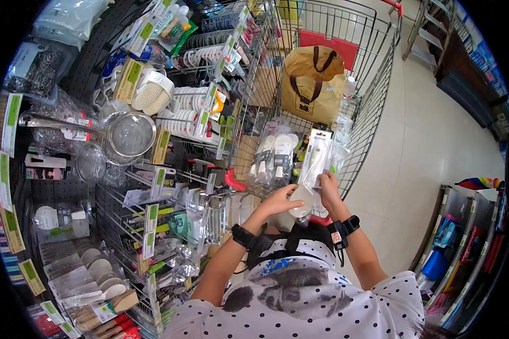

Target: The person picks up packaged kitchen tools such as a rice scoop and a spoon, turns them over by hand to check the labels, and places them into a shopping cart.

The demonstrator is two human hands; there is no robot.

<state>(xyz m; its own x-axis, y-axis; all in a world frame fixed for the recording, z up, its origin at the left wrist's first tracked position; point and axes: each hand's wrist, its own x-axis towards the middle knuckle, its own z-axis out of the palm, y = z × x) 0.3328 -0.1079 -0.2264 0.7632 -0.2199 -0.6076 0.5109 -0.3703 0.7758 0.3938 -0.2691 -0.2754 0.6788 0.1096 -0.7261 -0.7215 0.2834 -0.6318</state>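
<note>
A white spoon or ladle in clear packaging with a white card (316, 159) is held over the near end of a wire shopping cart (375, 110). My right hand (330, 190) grips the right edge of the package. My left hand (280, 202) is at its lower left, thumb against the pale round head and fingers spread; whether it bears any weight is unclear. Beneath and left of the package, several bagged white spoons (282, 152) lie in the cart. Behind them stands a tan bag with brown handles (309, 101), with a clear plastic bottle (348, 87) at its right.
Racks of packaged kitchen utensils line the left, with metal strainers (131, 134), white spoons on hooks (188, 114) and wooden-handled tools (89, 315) lower down. Price tags stick out from the hooks. A step ladder (428, 38) stands at the upper right, and another shelf unit (454, 254) at the lower right.
</note>
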